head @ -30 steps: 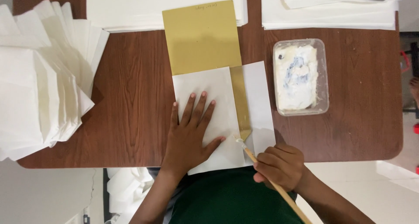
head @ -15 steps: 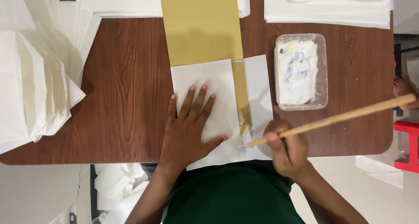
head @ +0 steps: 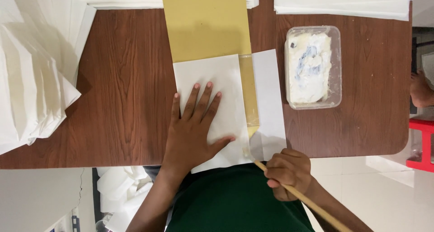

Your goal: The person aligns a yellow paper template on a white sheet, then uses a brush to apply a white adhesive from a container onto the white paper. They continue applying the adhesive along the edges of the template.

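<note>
The left hand (head: 195, 128) lay flat, fingers spread wide, palm down on the white paper sheet (head: 228, 106), pinning it to the brown wooden table (head: 126, 87). It gripped nothing, just pressed. The right hand (head: 289, 173) was closed around a thin wooden stick (head: 298, 196), the handle running off toward the lower right, and the brush end (head: 247, 151) touched the near edge of the paper, just beside the left thumb. That white sheet sat at the table's near edge, in front of the person's green shirt (head: 235, 205), with a narrow golden strip (head: 249, 92) running down it between its left part and its right flap. A larger golden card (head: 205, 22) lay beyond it, its near edge tucked under or against the white sheet; which one, hard to tell. To the right stood a clear plastic tub (head: 313, 67) of white paste, apart from the paper. On the left, a fanned pile of folded white sheets (head: 34, 69). More white paper stacks (head: 343, 4) lined the far edge
</note>
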